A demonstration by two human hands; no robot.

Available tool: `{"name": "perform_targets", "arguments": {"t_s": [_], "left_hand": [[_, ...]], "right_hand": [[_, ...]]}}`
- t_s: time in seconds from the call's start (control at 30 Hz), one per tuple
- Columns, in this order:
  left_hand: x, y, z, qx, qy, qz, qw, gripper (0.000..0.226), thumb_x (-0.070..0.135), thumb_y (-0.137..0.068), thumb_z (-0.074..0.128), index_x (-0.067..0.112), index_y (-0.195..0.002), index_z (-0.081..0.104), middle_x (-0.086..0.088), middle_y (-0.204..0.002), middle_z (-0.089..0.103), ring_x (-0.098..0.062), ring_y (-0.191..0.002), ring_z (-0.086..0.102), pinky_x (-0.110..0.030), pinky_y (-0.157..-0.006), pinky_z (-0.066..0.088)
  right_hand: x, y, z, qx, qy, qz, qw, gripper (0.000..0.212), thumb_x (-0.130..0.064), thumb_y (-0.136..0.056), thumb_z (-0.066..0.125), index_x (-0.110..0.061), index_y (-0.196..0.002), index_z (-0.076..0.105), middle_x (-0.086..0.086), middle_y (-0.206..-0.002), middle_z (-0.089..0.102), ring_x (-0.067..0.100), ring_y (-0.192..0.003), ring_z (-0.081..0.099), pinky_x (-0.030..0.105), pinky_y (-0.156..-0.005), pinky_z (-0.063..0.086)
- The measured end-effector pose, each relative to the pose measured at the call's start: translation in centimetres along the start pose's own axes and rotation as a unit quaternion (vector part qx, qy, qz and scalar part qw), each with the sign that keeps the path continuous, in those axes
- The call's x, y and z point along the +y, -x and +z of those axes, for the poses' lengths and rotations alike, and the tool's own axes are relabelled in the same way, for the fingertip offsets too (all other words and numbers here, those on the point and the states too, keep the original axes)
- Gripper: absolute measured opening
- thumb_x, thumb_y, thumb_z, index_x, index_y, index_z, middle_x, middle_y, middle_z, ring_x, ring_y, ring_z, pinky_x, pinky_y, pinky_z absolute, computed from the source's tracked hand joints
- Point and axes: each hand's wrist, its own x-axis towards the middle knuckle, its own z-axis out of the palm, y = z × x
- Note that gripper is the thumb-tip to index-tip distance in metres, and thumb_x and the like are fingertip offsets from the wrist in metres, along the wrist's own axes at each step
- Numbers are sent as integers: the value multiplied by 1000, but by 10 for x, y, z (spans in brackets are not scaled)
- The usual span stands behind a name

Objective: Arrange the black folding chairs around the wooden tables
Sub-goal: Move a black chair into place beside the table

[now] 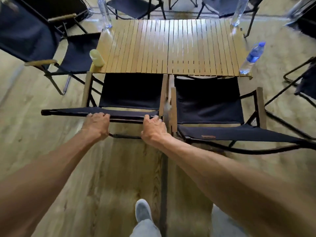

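At the far left, a black folding chair with wooden armrests (34, 45) stood angled at the left end of the slatted wooden bench (171, 48). A pale yellow bottle (96, 58) stood on the bench's near-left corner, and a clear bottle (104, 12) on its far-left corner. The left hand (96, 124) was closed over the top edge of the backrest of the near-left chair (131, 93), toward the backrest's left half. That chair's seat lay straight ahead of both hands, its front tucked under the near edge of the bench. The right hand (153, 129) gripped the same backrest at its right end, just beside the wooden armrest. Touching that armrest, or very nearly, was the armrest of the near-right chair (208, 103), also pushed in under the bench. A blue-capped water bottle (251, 59) stood on the near-right corner and another clear bottle (239, 11) on the far-right corner. More black chairs (135, 5) lined the far side. A grey shoe (142, 211) showed on the wooden floor (111, 177) below.
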Motion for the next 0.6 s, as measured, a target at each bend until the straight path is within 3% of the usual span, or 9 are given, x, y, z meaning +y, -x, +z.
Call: {"name": "perform_targets", "arguments": {"t_s": [0.1, 0.17, 0.23, 0.33, 0.47, 0.53, 0.6], "left_hand": [[-24, 0, 19, -55, 6, 7, 998, 37, 23, -88, 58, 19, -125, 55, -6, -110, 65, -26, -102, 62, -35, -81, 51], [-40, 1, 32, -61, 26, 13, 998, 36, 17, -87, 55, 18, -123, 55, -7, -108, 63, -27, -98, 60, -37, -80, 53], [-53, -2, 46, -17, 33, 19, 999, 38, 13, -85, 55, 16, -123, 54, -10, -111, 60, -30, -102, 58, -40, -84, 50], [-68, -13, 56, 114, 10, 22, 993, 42, 13, -81, 62, 9, -122, 53, -15, -111, 56, -34, -102, 53, -43, -91, 42], [-86, -40, 68, 9, -3, 12, 1000, 65, 24, -81, 64, 14, -140, 39, -10, -133, 50, -28, -123, 46, -41, -104, 35], [-94, -52, 74, 10, 6, 22, 1000, 56, 21, -82, 59, 17, -136, 44, -8, -128, 56, -27, -118, 52, -40, -99, 40], [-96, -60, 76, 14, 18, 37, 999, 43, 19, -84, 53, 21, -128, 51, -7, -113, 63, -28, -103, 60, -38, -83, 49]], "right_hand": [[-24, -7, 15, 10, 19, 97, 995, 76, -4, -87, 64, -1, -151, 24, 34, -143, 34, 45, -125, 47, 47, -98, 47], [-23, -10, 18, 32, 25, 114, 993, 72, 1, -88, 61, -3, -151, 27, 31, -142, 37, 42, -121, 52, 46, -95, 50], [-20, -14, 19, 60, 33, 112, 991, 61, 5, -88, 58, -5, -144, 38, 25, -136, 45, 38, -115, 57, 44, -90, 53], [-17, -22, 16, 76, 58, 94, 991, 44, 6, -90, 53, -8, -131, 53, 15, -123, 53, 33, -108, 62, 42, -84, 52], [-14, -35, 20, 82, 103, 68, 989, 36, 4, -92, 53, -9, -126, 57, 12, -117, 57, 32, -109, 61, 41, -83, 52], [-11, -42, 23, 85, 125, 63, 986, 32, 2, -93, 55, -9, -123, 60, 11, -114, 61, 31, -104, 64, 40, -79, 51], [-10, -47, 24, 78, 146, 62, 984, 29, 2, -93, 56, -9, -119, 63, 11, -111, 63, 31, -101, 66, 39, -76, 51]]}}
